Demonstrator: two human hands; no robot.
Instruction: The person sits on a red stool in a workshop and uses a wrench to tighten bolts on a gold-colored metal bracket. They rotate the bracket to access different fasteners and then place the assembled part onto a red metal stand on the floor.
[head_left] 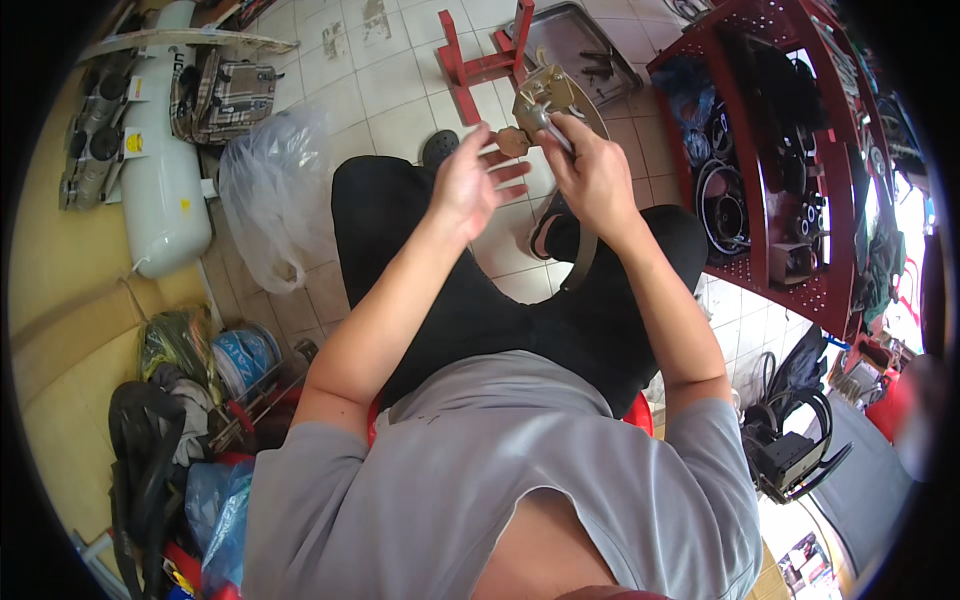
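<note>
My right hand is closed around a silvery metal piece with a rod-like end, its exact kind hard to make out. Just beyond it is a brass-coloured metal assembly with pale wires or strips on it. A brown flat lump sits between the two hands, close to the fingertips of the left. My left hand is held up with its fingers apart and nothing in them. From the assembly a curved metallic band runs down past the right wrist to between my knees.
A red metal stand and a grey tray with dark tools lie on the tiled floor ahead. Right stands a red shelf rack full of parts. Left are a plastic bag, a checked bag and a white cylinder.
</note>
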